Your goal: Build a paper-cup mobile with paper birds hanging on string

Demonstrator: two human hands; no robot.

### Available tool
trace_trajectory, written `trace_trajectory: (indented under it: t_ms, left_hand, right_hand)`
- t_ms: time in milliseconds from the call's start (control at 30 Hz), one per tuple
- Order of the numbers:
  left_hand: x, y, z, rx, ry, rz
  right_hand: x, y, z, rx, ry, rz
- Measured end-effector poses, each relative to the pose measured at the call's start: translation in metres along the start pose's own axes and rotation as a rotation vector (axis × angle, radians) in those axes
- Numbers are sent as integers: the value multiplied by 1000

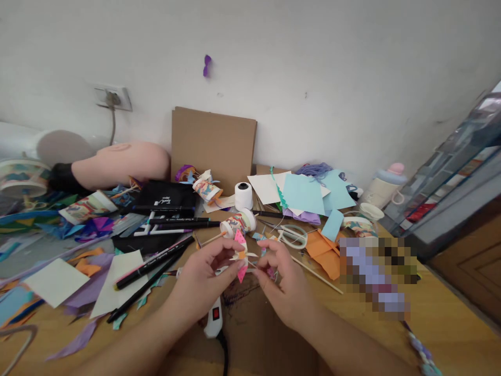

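Observation:
My left hand pinches a small pink-and-white folded paper piece between thumb and fingers, with a bit of orange at its middle. Close on its right, my right hand has its fingers curled in near a thin pale strip sticking out from the piece. What those fingers hold is too small to make out. Below the left hand lies a white glue gun with a red switch and a black cord. Just behind the hands a patterned paper cup lies on its side.
Scissors and a wooden stick lie to the right, beside orange paper. Black markers and paper scraps cover the left. Behind stand a white thread spool, cardboard sheets and a mannequin head.

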State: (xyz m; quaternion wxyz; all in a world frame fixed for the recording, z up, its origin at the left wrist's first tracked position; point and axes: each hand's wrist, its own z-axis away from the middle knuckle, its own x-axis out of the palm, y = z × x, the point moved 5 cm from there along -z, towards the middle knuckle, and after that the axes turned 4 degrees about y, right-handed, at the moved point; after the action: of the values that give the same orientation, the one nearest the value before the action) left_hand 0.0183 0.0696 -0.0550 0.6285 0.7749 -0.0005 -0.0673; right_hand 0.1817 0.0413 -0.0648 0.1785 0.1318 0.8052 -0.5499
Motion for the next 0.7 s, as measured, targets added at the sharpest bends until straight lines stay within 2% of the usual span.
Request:
trace_trajectory:
  t_ms: [100, 267, 500, 700]
  left_hand:
    - [0, -2, 0, -31, 22, -7]
    - [2, -4, -1, -138, 3, 156]
    - [-4, -11, -2, -173, 57, 203]
    - [-2, -18, -1, -221, 42, 280]
  right_hand:
    - [-5, -1, -6, 96, 17, -230]
    - [-13, 0, -9, 179, 40, -522]
    - [-9, -5, -5, 149, -23, -516]
    - [-5, -6, -5, 147, -27, -465]
